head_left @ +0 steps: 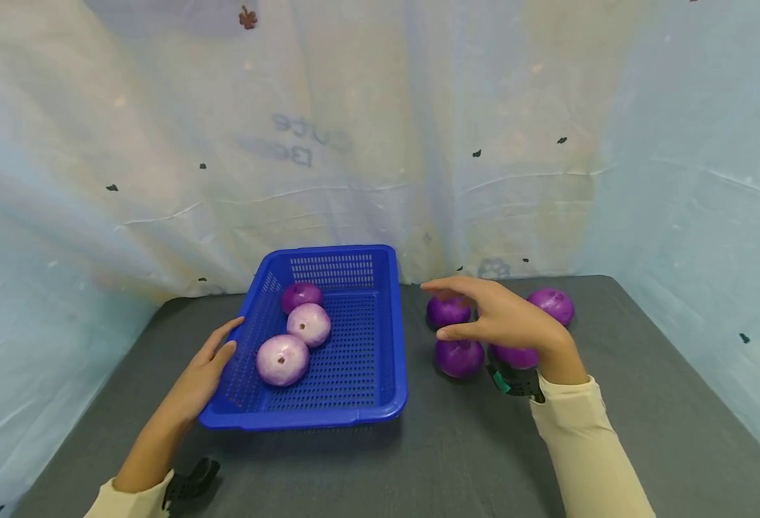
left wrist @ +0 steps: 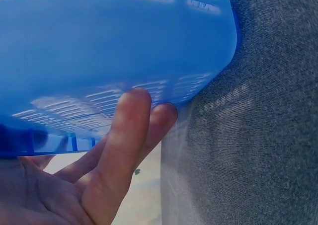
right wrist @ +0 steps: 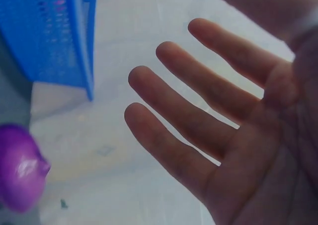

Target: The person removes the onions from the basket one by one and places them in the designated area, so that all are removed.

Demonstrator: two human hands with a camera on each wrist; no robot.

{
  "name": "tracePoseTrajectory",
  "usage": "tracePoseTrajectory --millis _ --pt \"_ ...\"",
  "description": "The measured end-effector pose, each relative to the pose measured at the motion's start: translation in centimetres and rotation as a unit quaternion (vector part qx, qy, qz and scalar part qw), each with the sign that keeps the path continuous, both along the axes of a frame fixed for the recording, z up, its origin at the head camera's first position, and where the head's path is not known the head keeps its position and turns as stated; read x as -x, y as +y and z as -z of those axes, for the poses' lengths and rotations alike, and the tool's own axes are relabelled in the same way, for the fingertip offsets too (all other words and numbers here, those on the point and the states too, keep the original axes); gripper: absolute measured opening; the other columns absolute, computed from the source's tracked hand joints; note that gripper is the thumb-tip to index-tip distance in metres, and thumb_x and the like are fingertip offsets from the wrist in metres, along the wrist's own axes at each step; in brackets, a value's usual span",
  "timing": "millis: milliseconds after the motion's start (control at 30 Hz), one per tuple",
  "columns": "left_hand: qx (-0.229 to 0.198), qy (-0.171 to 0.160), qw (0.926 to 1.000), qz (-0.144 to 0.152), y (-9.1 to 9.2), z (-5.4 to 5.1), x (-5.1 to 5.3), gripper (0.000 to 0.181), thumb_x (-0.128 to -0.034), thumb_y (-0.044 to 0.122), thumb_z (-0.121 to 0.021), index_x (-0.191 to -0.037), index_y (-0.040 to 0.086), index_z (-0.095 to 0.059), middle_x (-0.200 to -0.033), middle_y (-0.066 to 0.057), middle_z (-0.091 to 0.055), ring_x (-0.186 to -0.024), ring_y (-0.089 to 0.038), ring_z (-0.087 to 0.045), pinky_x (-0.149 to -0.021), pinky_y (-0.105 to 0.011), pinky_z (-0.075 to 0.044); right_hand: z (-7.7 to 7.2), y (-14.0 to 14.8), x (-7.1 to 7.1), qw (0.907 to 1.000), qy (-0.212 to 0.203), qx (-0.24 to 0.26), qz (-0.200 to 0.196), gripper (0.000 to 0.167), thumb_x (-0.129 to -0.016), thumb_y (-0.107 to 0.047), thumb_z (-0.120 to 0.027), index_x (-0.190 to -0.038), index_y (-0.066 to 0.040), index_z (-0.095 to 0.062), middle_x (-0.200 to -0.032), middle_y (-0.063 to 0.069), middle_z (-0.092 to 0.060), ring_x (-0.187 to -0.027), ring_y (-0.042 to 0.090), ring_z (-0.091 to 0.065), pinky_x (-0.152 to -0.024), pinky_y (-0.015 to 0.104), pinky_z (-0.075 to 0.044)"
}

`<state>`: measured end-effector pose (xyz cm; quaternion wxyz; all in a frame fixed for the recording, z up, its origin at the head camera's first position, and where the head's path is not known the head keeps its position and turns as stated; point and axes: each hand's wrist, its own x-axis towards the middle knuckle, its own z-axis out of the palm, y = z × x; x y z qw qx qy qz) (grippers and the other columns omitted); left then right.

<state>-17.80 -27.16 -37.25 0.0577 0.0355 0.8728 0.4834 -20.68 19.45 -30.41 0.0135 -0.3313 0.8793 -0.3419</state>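
From the head view, we are seeing a blue basket [head_left: 356,345] sitting at 7 o'clock, with three round vegetables [head_left: 309,324] lying along its 8-to-11 o'clock side. Four loose purple vegetables [head_left: 459,357] are resting at 4 o'clock, under and around the right hand [head_left: 505,318], whose thumb and fingers are standing wide apart. The left hand [head_left: 201,378] is touching the basket's rim at 8 o'clock. We are judging the vegetables firm, smooth, slippery and easily bruised, best cupped round the middle, and the basket light, stiff and best held by its rim.

In the left wrist view, we are seeing nearly straight fingers [left wrist: 130,130] lying against the basket wall, not wrapping it.

In the right wrist view, we are seeing straight, spread fingers pointing toward 10 o'clock, holding nothing; one purple vegetable is lying at 8 o'clock, apart from them.
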Motion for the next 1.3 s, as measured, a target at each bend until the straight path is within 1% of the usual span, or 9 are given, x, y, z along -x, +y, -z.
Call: tracePoseTrajectory --millis 100,200,433,600,700,833,967,1100,1300 --pt "-0.007 0.0 1.0 0.003 -0.1 0.1 0.0 0.061 -0.1075 0.049 -0.027 -0.161 0.026 -0.011 -0.157 -0.029 -0.024 -0.117 -0.04 -0.057 -0.079 -0.035 -0.054 -0.6 -1.0 0.1 0.9999 0.001 0.01 -0.008 0.065 -0.086 -0.037 -0.078 -0.144 -0.025 -0.05 -0.144 -0.005 -0.055 -0.127 0.018 -0.056 -0.106 0.049 -0.044" --pt "-0.012 0.003 0.9999 0.006 -0.2 0.1 0.1 0.061 -0.1074 0.049 -0.027 -0.161 0.025 -0.01 -0.156 -0.029 -0.026 -0.114 -0.038 -0.059 -0.077 -0.034 -0.054 -0.8 -2.2 0.2 0.9997 -0.001 0.015 -0.019 0.064 -0.086 -0.036 -0.078 -0.144 -0.024 -0.051 -0.143 -0.005 -0.055 -0.127 0.018 -0.056 -0.106 0.048 -0.044" --pt "-0.002 0.005 0.9999 0.01 -0.3 -0.1 0.2 0.061 -0.1073 0.049 -0.027 -0.161 0.026 -0.01 -0.157 -0.029 -0.025 -0.117 -0.04 -0.056 -0.079 -0.036 -0.053 0.4 -5.0 0.5 0.9981 -0.005 0.028 -0.054 0.064 -0.087 -0.034 -0.078 -0.143 -0.02 -0.052 -0.144 -0.004 -0.055 -0.13 0.021 -0.055 -0.109 0.048 -0.043" --pt "0.007 0.006 0.9999 0.01 -0.4 -0.3 0.2 0.06 -0.1075 0.049 -0.026 -0.161 0.027 -0.01 -0.158 -0.028 -0.025 -0.12 -0.042 -0.054 -0.081 -0.037 -0.053 0.6 -7.3 0.4 0.9964 -0.003 0.037 -0.077 0.062 -0.087 -0.036 -0.077 -0.143 -0.022 -0.053 -0.143 -0.007 -0.055 -0.129 0.02 -0.056 -0.105 0.044 -0.046" --pt "0.002 0.004 0.9999 0.013 -0.3 -0.2 0.1 0.06 -0.1078 0.048 -0.027 -0.161 0.025 -0.01 -0.157 -0.028 -0.025 -0.12 -0.04 -0.054 -0.08 -0.035 -0.052 0.7 -8.9 0.4 0.9942 -0.017 0.037 -0.099 0.062 -0.088 -0.038 -0.076 -0.143 -0.024 -0.051 -0.144 -0.008 -0.055 -0.13 0.018 -0.056 -0.103 0.039 -0.048" --pt "-0.011 0.0 0.9998 0.015 -0.3 -0.2 0.1 0.06 -0.108 0.047 -0.027 -0.161 0.025 -0.011 -0.156 -0.028 -0.027 -0.118 -0.037 -0.056 -0.079 -0.033 -0.053 0.9 -10.4 0.4 0.9933 -0.036 0.026 -0.107 0.061 -0.089 -0.039 -0.075 -0.144 -0.026 -0.051 -0.142 -0.009 -0.056 -0.13 0.013 -0.055 -0.103 0.035 -0.048" --pt "-0.012 0.0 0.9998 0.012 -0.2 -0.4 0.2 0.06 -0.1076 0.049 -0.028 -0.161 0.026 -0.011 -0.156 -0.028 -0.027 -0.117 -0.039 -0.058 -0.079 -0.035 -0.054 0.8 -11.2 0.2 0.9929 -0.04 0.022 -0.11 0.06 -0.089 -0.038 -0.074 -0.144 -0.024 -0.051 -0.142 -0.007 -0.056 -0.13 0.014 -0.056 -0.103 0.037 -0.048" --pt "0.001 -0.001 0.9999 0.01 -0.1 -0.5 0.1 0.06 -0.1075 0.049 -0.027 -0.161 0.027 -0.01 -0.158 -0.028 -0.023 -0.121 -0.042 -0.054 -0.081 -0.038 -0.053 0.5 -12.0 0.1 0.9919 -0.038 0.017 -0.12 0.059 -0.09 -0.038 -0.074 -0.144 -0.025 -0.051 -0.143 -0.009 -0.055 -0.129 0.011 -0.056 -0.103 0.035 -0.048" --pt "0.005 -0.004 1.0 0.005 0.0 -0.3 0.1 0.06 -0.1078 0.049 -0.026 -0.161 0.027 -0.01 -0.16 -0.028 -0.021 -0.123 -0.045 -0.053 -0.082 -0.04 -0.054 -0.3 -13.6 0.6 0.99 -0.015 -0.022 -0.138 0.056 -0.091 -0.037 -0.073 -0.142 -0.022 -0.054 -0.139 -0.008 -0.058 -0.124 0.006 -0.057 -0.105 0.03 -0.047"
